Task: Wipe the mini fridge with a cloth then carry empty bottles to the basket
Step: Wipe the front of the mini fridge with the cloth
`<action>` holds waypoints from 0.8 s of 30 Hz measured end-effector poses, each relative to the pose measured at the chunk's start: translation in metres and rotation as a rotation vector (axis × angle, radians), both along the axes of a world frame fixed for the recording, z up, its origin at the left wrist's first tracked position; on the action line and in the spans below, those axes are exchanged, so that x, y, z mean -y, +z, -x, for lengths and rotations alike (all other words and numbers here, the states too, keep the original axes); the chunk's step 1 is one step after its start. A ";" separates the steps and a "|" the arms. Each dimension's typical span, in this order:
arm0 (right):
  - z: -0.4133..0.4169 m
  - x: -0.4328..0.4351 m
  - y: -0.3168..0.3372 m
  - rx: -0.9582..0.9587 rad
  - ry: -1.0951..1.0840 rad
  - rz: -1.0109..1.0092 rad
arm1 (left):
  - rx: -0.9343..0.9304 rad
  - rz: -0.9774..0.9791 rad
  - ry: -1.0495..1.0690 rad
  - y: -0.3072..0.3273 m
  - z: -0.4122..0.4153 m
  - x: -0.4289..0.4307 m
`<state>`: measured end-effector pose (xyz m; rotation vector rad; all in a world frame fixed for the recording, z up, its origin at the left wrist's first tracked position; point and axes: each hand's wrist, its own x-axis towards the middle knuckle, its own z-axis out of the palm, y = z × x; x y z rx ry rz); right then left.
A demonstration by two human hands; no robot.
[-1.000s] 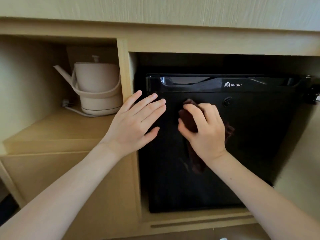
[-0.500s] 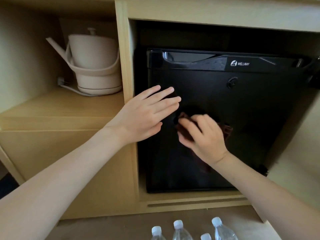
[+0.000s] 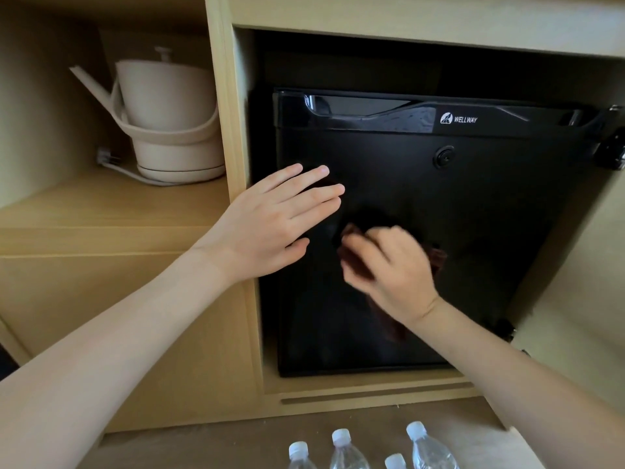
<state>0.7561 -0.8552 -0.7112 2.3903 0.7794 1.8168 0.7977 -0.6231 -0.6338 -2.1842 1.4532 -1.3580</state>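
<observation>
In the right-hand bay of a wooden cabinet (image 3: pixel 233 130), a black mini fridge (image 3: pixel 490 231) is seated with its door closed. A glossy top band marked WELLWAY and a round lock are fitted to the door. A dark reddish-brown cloth (image 3: pixel 353 265) is held against the door's left-centre area. A beige kettle (image 3: pixel 169 120) is stood in the left bay. Four clear capped bottles (image 3: pixel 341 450) are seen on the floor in front of the fridge. The left hand (image 3: pixel 270 225) is laid flat on the door's left edge, fingers straight and slightly spread. The right hand (image 3: pixel 392 275) is blurred, with its fingers curled over the cloth, gripping it.
</observation>
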 end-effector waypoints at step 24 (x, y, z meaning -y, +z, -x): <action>0.002 0.005 -0.008 0.006 0.019 -0.103 | -0.014 0.020 -0.014 -0.002 -0.004 0.000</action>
